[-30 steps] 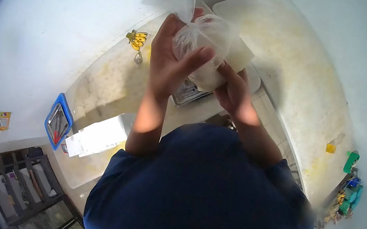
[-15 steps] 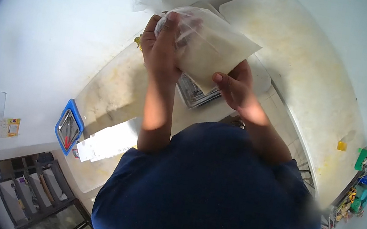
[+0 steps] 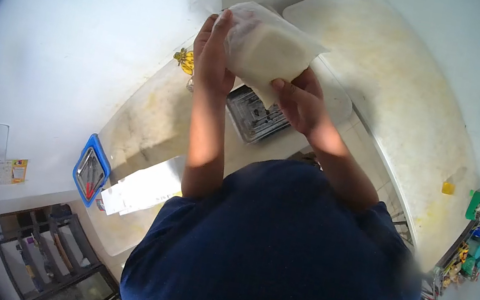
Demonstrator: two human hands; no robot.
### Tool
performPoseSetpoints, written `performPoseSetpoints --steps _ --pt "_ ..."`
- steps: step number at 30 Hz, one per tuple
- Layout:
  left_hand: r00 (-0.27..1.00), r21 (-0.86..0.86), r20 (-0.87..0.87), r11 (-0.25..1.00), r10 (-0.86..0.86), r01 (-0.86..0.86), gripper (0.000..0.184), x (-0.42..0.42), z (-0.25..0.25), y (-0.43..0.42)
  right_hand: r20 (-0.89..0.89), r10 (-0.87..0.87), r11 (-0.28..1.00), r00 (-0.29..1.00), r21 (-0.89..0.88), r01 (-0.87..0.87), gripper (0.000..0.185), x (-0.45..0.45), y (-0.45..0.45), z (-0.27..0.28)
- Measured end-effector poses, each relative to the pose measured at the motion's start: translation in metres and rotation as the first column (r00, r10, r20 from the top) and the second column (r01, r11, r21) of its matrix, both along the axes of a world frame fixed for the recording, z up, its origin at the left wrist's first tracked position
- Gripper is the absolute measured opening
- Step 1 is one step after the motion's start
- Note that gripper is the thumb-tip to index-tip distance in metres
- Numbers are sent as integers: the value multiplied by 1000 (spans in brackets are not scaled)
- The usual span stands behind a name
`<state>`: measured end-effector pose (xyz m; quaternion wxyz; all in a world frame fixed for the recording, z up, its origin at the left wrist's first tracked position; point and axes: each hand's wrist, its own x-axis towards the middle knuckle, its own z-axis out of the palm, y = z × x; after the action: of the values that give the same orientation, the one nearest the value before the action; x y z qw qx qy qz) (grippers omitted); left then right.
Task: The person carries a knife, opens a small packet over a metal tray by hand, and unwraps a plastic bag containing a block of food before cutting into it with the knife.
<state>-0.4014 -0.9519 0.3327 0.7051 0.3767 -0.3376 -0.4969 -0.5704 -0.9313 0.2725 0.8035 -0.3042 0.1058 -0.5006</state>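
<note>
A clear plastic bag (image 3: 271, 51) with pale, cream-coloured contents is held up in front of me between both hands. My left hand (image 3: 212, 57) grips its gathered left end, with the thumb up along the plastic. On the lower right side, my right hand (image 3: 301, 103) pinches the bag, thumb in front and the other fingers partly hidden behind it. Below the bag, on the counter, sits a dark metal tray-like appliance (image 3: 258, 115), its upper part covered by the bag. What exactly fills the bag I cannot make out.
Bananas (image 3: 185, 61) lie by the wall, left of my left hand. A blue-rimmed tray (image 3: 91, 169) and white papers (image 3: 146, 188) are on the left counter (image 3: 145, 116). To the right runs another pale counter (image 3: 405, 101) with a small yellow thing (image 3: 448, 188). A dark rack (image 3: 42, 250) stands lower left.
Both hands and the bag have shifted slightly up and left, and the bag has turned a little. More of the metal appliance and the bananas now shows.
</note>
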Motion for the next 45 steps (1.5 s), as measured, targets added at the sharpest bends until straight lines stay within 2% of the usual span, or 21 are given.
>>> performPoseSetpoints --steps 3,6,9,11,14,18,21,23,26,29,32,35,36,40,42,45 --pt "992 -51 -81 994 -101 97 32 -9 0 0 14 -38 999 999 14 37 56 -6 -4 7" --pt "986 -90 -66 985 -150 144 40 -17 -2 3 78 -51 999 996 -15 52 57 -10 -16 4" --pt "998 -58 22 997 -58 60 45 -30 -2 8 68 -90 995 994 -25 92 61 -16 -23 5" --pt "990 -36 93 993 -107 111 48 -31 -11 3 9 -133 989 991 -60 133 58 -17 -25 7" --pt "981 -79 146 987 -131 143 53 -39 -9 1 110 -55 996 992 -71 63 59 -24 -32 10" --pt "972 -219 219 967 -82 131 55 -52 -3 2 161 -76 994 984 84 63 81 -18 -30 21" --pt "918 -353 394 929 41 109 54 -61 -10 -4 244 -111 984 963 166 71 91 -15 -33 20" --pt "909 -321 417 939 19 127 58 -66 -9 0 266 -145 980 953 171 101 95 -12 -35 19" --pt "871 -306 490 943 35 134 62 -73 -14 4 299 -170 960 939 263 90 88 -11 -35 26" --pt "800 -352 589 927 111 130 66 -79 -25 4 255 -220 964 942 205 169 82 -12 -52 4" --pt "764 -399 625 906 158 139 71 -83 -35 4 456 -35 993 889 114 -19 74 -21 -69 -27" --pt "741 -472 628 873 235 123 75 -86 -38 6 534 2 997 845 63 -43 68 -21 -81 -57" --pt "730 -501 627 858 270 112 76 -87 -39 6 487 -43 997 872 82 4 68 -20 -79 -56" --pt "735 -486 644 855 211 180 90 -77 -41 8 322 -180 980 929 144 140 69 -13 -67 -49" --pt "718 -453 668 872 195 185 98 -71 -48 7 364 -110 988 925 145 60 70 -10 -67 -46" --pt "678 -426 680 903 279 55 104 -70 -45 10 520 109 980 847 85 -178 73 -7 -78 -47"
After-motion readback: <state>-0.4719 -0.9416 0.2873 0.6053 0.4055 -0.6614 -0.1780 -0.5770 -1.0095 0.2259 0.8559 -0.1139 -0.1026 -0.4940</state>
